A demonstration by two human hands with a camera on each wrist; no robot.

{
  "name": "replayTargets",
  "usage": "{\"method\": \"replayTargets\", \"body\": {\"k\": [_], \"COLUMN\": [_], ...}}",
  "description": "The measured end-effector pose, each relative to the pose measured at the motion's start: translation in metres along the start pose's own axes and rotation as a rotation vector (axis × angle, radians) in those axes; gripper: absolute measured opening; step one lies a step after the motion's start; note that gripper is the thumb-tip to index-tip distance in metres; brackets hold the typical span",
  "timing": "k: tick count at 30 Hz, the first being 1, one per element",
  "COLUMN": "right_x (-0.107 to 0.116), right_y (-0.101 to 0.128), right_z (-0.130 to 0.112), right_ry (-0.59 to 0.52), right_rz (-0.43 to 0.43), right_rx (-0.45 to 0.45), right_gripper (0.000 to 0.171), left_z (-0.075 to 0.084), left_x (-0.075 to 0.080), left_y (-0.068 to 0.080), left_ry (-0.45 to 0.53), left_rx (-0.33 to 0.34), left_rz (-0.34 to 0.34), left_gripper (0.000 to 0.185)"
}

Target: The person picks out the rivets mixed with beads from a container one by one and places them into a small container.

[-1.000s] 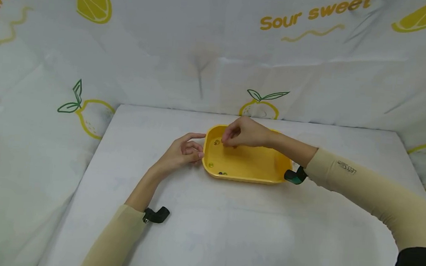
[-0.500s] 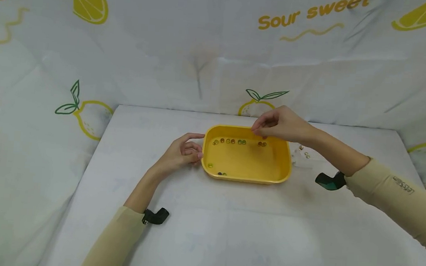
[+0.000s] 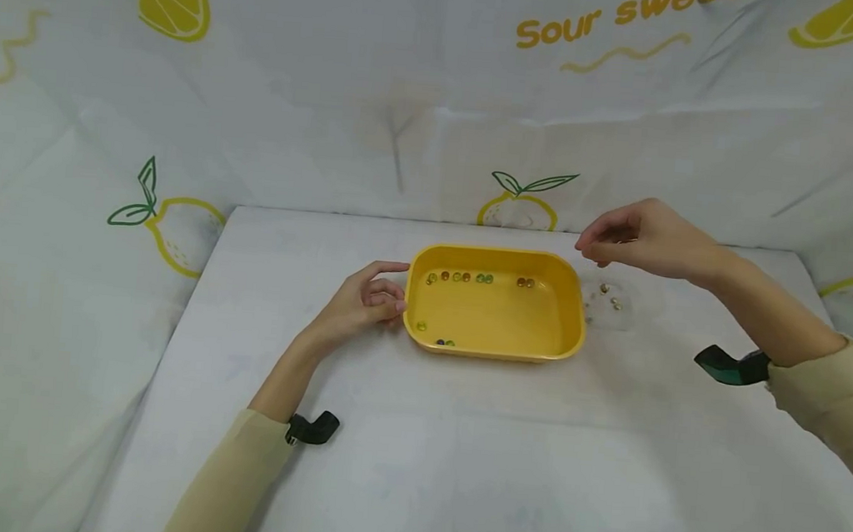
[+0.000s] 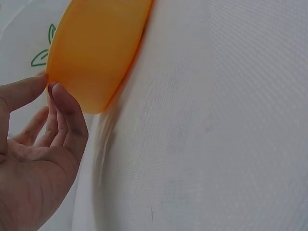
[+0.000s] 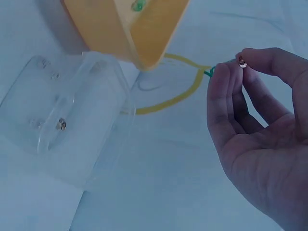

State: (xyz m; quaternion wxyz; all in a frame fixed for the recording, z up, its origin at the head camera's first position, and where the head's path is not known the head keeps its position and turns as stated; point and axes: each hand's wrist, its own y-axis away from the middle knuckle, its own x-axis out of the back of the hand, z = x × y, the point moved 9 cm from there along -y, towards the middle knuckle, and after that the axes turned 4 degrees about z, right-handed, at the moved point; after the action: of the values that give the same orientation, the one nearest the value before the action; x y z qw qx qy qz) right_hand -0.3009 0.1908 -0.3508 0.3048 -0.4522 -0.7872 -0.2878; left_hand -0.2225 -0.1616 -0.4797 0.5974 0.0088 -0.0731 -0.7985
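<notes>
A yellow tray (image 3: 493,321) on the white table holds small shiny beads: a row (image 3: 466,277) of amber and green ones along its back, others at the left and front-left. My left hand (image 3: 360,301) holds the tray's left end, thumb and index finger at the rim, the other fingers curled below. My right hand (image 3: 657,241) hovers beyond the tray's back right corner. In the right wrist view it pinches a small amber bead (image 5: 242,61) between thumb and fingertips. Beside the tray's right end sits a clear plastic box (image 3: 623,322) with several gold beads (image 3: 604,288).
A white cloth backdrop (image 3: 316,140) printed with lemons rises behind the table's back edge. The white table top (image 3: 426,458) stretches in front of the tray. Dark wrist cameras (image 3: 313,428) are strapped to both forearms.
My right hand has moved from over the tray's left part, across its back, to the right and up above the clear box. The beads along the back came into sight. My left hand stays put.
</notes>
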Motion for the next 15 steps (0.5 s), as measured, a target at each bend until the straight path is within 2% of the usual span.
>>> {"method": "replayTargets", "body": {"k": [7,15], "right_x": [0.013,0.012], "right_y": [0.006,0.006], "right_z": [0.016,0.041], "right_ry": [0.118,0.262], "right_rz": [-0.050,-0.093], "right_rx": [0.002,-0.039], "right_gripper": [0.011,0.012], "left_z": [0.000,-0.001], "left_x": [0.000,0.000], "left_y": [0.002,0.001], "left_ry": [0.001,0.014], "left_rx": [0.012,0.006], "left_rz": [0.005,-0.001], "left_gripper": [0.063,0.062]}}
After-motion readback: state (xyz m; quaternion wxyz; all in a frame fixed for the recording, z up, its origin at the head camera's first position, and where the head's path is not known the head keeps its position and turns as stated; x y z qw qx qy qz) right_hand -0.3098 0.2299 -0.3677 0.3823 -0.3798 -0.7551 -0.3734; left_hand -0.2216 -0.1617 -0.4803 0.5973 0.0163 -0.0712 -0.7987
